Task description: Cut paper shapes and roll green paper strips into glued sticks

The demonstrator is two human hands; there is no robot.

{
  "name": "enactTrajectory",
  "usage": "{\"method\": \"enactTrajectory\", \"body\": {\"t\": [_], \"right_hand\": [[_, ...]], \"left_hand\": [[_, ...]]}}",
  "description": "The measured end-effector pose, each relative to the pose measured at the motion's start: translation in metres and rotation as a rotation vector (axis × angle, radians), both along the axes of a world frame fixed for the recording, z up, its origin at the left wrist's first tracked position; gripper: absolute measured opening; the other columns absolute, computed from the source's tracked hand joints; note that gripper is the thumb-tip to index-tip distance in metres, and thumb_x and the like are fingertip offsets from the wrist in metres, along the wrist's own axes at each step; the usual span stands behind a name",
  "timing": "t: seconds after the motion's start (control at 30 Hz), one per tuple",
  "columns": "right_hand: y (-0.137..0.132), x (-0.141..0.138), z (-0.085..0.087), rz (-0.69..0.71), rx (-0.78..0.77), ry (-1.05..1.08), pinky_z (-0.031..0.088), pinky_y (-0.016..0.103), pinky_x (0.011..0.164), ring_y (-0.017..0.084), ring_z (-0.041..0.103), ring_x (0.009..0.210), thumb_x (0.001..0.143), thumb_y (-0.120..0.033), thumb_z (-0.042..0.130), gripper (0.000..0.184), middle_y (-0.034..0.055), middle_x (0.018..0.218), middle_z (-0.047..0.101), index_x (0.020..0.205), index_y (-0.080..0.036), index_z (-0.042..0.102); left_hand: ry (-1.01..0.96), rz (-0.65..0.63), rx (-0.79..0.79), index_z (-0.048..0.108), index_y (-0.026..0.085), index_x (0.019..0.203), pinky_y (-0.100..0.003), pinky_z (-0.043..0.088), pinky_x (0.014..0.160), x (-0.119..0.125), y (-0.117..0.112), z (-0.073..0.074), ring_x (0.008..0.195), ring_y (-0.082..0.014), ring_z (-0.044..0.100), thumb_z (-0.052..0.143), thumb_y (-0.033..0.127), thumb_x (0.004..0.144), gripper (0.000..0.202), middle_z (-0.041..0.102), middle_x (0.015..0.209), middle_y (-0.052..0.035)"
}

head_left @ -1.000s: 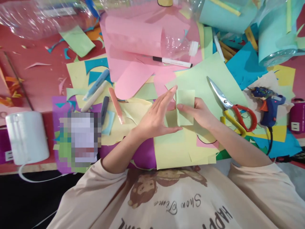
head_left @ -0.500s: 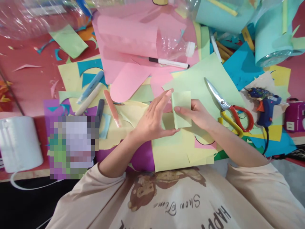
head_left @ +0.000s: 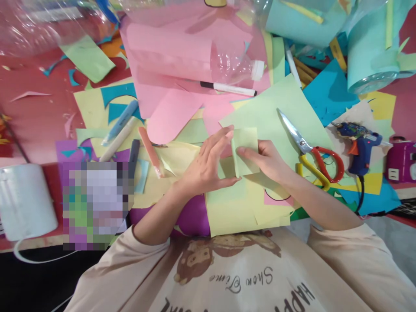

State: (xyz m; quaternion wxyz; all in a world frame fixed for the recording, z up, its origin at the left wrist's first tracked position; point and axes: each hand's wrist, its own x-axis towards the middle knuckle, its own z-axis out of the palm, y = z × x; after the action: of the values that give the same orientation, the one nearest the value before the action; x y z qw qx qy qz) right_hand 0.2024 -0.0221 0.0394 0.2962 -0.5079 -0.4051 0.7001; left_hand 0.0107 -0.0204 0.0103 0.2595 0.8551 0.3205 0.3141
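Note:
A small piece of light green paper (head_left: pixel 246 160) with a narrow fold along its left edge is held above the cluttered table. My right hand (head_left: pixel 268 160) pinches it from the right, thumb on top and fingers beneath. My left hand (head_left: pixel 209 162) spans the folded edge, fingertips at the upper corner and thumb at the lower one, gripping it lightly. Scissors (head_left: pixel 303 147) with one red and one yellow handle lie blades apart to the right of my right hand, on a larger light green sheet (head_left: pixel 269 106).
A blue glue gun (head_left: pixel 361 151) rests at the right. Behind lies a pink-wrapped plastic bottle (head_left: pixel 175 52) with a black-and-white marker (head_left: pixel 227 88) before it. Several markers, including an orange one (head_left: pixel 149 151), and paper scraps lie left. A white device (head_left: pixel 27 201) stands far left.
The view has shifted slightly, so everything sits a little further left and lower. Both hands keep the same hold on the folded paper.

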Motion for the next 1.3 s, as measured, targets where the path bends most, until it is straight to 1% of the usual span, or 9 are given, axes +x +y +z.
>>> {"method": "enactTrajectory", "body": {"t": [0.17,0.4,0.63,0.7,0.77,0.83,0.9,1.17,1.3], "right_hand": [[-0.002,-0.002,0.001,-0.006,0.001,-0.091,0.038,0.021,0.045,0.008,0.051,0.052,0.079,-0.040,0.064,0.027,-0.0015,0.060,0.057,0.075,-0.013,0.064],[-0.003,-0.002,-0.003,0.032,0.089,-0.089,0.046,0.023,0.056,0.012,0.058,0.066,0.067,-0.039,0.076,0.032,0.0024,0.078,0.067,0.087,-0.014,0.069],[0.000,-0.001,-0.003,0.094,0.110,-0.051,0.046,0.024,0.058,0.013,0.058,0.068,0.075,-0.043,0.068,0.031,0.0026,0.079,0.066,0.087,-0.015,0.068],[-0.001,-0.001,-0.004,0.122,0.104,-0.013,0.047,0.024,0.060,0.013,0.060,0.071,0.077,-0.043,0.066,0.030,0.0034,0.082,0.067,0.088,-0.015,0.067],[-0.001,0.000,-0.004,0.149,0.081,0.012,0.047,0.024,0.059,0.014,0.059,0.071,0.078,-0.042,0.066,0.029,0.0036,0.081,0.066,0.087,-0.015,0.066],[-0.002,0.000,-0.005,0.182,0.063,-0.008,0.045,0.024,0.056,0.013,0.057,0.067,0.077,-0.042,0.066,0.029,0.0029,0.075,0.063,0.083,-0.014,0.064],[-0.002,0.001,-0.005,0.213,0.071,-0.056,0.043,0.024,0.054,0.012,0.053,0.063,0.077,-0.043,0.066,0.029,0.0019,0.071,0.060,0.080,-0.014,0.062],[-0.001,0.003,-0.009,0.157,0.141,-0.129,0.029,0.021,0.044,0.007,0.038,0.051,0.071,-0.046,0.071,0.033,-0.0035,0.058,0.047,0.069,-0.014,0.060],[-0.003,0.001,-0.008,0.123,0.159,-0.100,0.031,0.021,0.047,0.006,0.039,0.053,0.070,-0.042,0.074,0.030,-0.0040,0.059,0.047,0.070,-0.014,0.062]], "left_hand": [[0.064,0.015,0.035,0.007,0.023,0.147,-0.053,0.040,0.105,0.000,0.000,-0.001,0.138,-0.0327,0.034,0.067,0.036,0.079,0.092,0.033,0.147,-0.0205],[0.030,-0.058,0.141,0.004,0.016,0.149,-0.054,0.038,0.106,0.001,0.001,-0.004,0.140,-0.0348,0.028,0.065,0.028,0.079,0.093,0.028,0.149,-0.0254],[-0.155,-0.093,-0.173,-0.006,0.024,0.150,-0.050,0.032,0.112,0.003,0.001,-0.005,0.145,-0.0325,0.016,0.068,0.048,0.076,0.107,0.009,0.158,-0.0170],[-0.186,-0.086,-0.314,0.005,0.025,0.150,-0.044,0.037,0.110,0.002,0.002,-0.003,0.141,-0.0305,0.030,0.063,0.050,0.080,0.095,0.022,0.156,-0.0165],[-0.192,-0.035,-0.449,0.031,0.023,0.145,-0.038,0.044,0.103,0.002,0.003,0.000,0.130,-0.0265,0.048,0.051,0.046,0.089,0.064,0.044,0.145,-0.0145],[-0.183,0.049,-0.536,0.056,0.020,0.126,-0.033,0.049,0.096,0.003,0.004,0.004,0.116,-0.0227,0.059,0.044,0.041,0.093,0.041,0.061,0.129,-0.0107],[-0.198,0.107,-0.559,0.068,0.020,0.107,-0.029,0.050,0.091,0.006,0.003,0.008,0.108,-0.0200,0.063,0.046,0.038,0.093,0.032,0.068,0.117,-0.0076],[-0.361,0.259,-0.589,0.070,0.019,0.078,-0.028,0.052,0.078,0.011,0.000,0.012,0.091,-0.0183,0.065,0.061,0.035,0.083,0.019,0.072,0.092,-0.0066],[-0.441,0.318,-0.729,0.067,0.018,0.074,-0.025,0.052,0.067,0.012,-0.002,0.014,0.075,-0.0147,0.064,0.066,0.037,0.078,0.019,0.069,0.079,-0.0044]]}}
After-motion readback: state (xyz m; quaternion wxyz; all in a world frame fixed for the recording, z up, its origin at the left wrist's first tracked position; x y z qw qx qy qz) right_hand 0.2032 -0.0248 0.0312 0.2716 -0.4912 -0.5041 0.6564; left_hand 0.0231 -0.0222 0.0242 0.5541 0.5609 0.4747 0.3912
